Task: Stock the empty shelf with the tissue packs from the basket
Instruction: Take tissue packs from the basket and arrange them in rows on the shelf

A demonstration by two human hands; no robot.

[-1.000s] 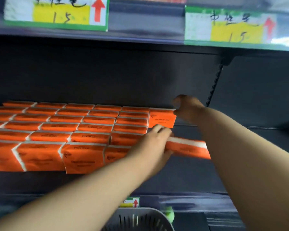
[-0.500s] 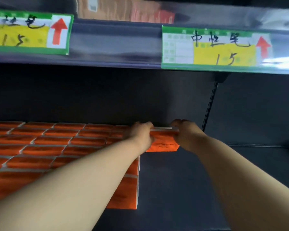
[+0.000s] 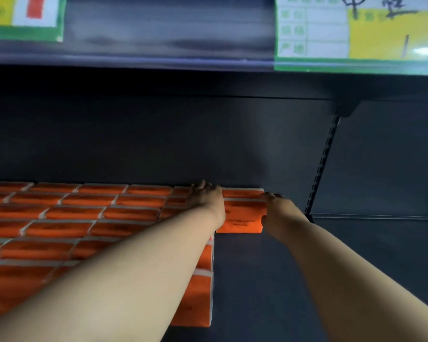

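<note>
tissue pack (image 3: 242,211), blurred dark print (image 3: 241,222)

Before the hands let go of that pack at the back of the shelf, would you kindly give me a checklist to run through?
1. The front pack stands level on the shelf: ok.
2. It sits against the rear pack: ok.
3. Seam with the stocked block closed: cannot tell, the left hand covers it.
4. The right hand clear of the pack: not ok, its fingers grip the right end.
5. Bare shelf in front for more packs: ok.
6. Supply in the basket: cannot tell, out of view.
</note>
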